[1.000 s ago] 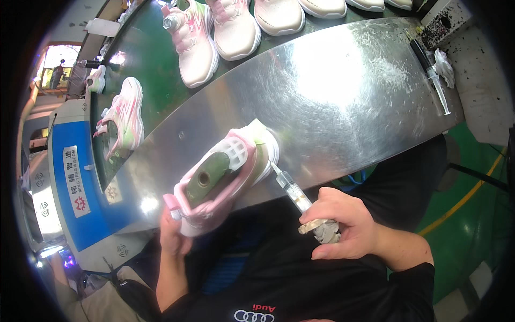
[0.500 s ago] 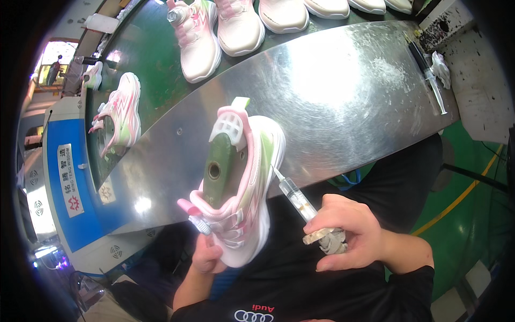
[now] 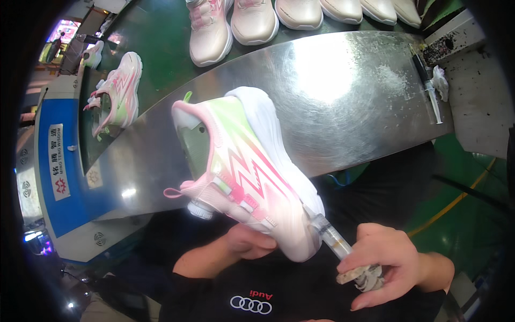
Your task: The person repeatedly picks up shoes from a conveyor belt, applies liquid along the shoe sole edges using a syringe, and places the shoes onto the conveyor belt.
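A pink, white and pale green sneaker [image 3: 252, 177] is tilted on its side above the metal table, its sole turned to the right. My left hand [image 3: 251, 240] grips it from below near the toe; some of the fingers are hidden behind it. In my right hand [image 3: 383, 255] is a clear syringe [image 3: 333, 239], pinched between the fingers. Its thin tip meets the seam between upper and white sole near the toe, though whether it touches I cannot tell. A crumpled greyish wad [image 3: 370, 278] is also held in that palm. A white dial [image 3: 200, 209] sticks out from the shoe's tongue side.
Several similar shoes [image 3: 255, 24] stand in a row on the green surface beyond the metal table [image 3: 230, 75]. Another sneaker [image 3: 120, 91] lies at the left by a blue panel [image 3: 70, 214]. A second syringe [image 3: 427, 86] and a white crumpled tissue [image 3: 440, 83] lie at the table's right end.
The sneaker has turned, showing its side and sole edge instead of its opening. My right hand has moved down and right, while the syringe tip has come to the seam near the toe.
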The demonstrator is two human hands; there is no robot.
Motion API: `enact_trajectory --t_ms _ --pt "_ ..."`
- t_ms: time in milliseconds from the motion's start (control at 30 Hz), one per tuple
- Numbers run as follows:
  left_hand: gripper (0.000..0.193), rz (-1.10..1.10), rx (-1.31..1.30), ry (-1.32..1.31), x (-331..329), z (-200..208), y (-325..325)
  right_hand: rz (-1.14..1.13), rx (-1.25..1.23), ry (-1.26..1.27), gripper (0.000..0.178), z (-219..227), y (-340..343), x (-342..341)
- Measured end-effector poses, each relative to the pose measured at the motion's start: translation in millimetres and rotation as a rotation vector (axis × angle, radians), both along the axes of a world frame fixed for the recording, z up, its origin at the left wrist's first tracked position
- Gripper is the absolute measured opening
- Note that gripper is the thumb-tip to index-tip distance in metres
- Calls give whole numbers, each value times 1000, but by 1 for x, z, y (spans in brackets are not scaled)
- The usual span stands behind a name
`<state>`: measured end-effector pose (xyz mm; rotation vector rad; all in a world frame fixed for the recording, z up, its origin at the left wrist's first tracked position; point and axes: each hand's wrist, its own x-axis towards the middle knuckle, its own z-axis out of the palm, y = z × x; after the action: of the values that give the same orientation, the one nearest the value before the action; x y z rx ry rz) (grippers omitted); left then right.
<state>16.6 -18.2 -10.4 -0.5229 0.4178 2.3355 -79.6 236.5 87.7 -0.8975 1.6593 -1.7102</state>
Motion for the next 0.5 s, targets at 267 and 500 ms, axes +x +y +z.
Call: enact_trajectory --t_ms 267,500 --pt "68 -80 125 165 -40 -5 31 -58 127 76 48 37 39 21" --pt "63 -13 146 278 -67 3 52 -142 189 227 49 43 52 29"
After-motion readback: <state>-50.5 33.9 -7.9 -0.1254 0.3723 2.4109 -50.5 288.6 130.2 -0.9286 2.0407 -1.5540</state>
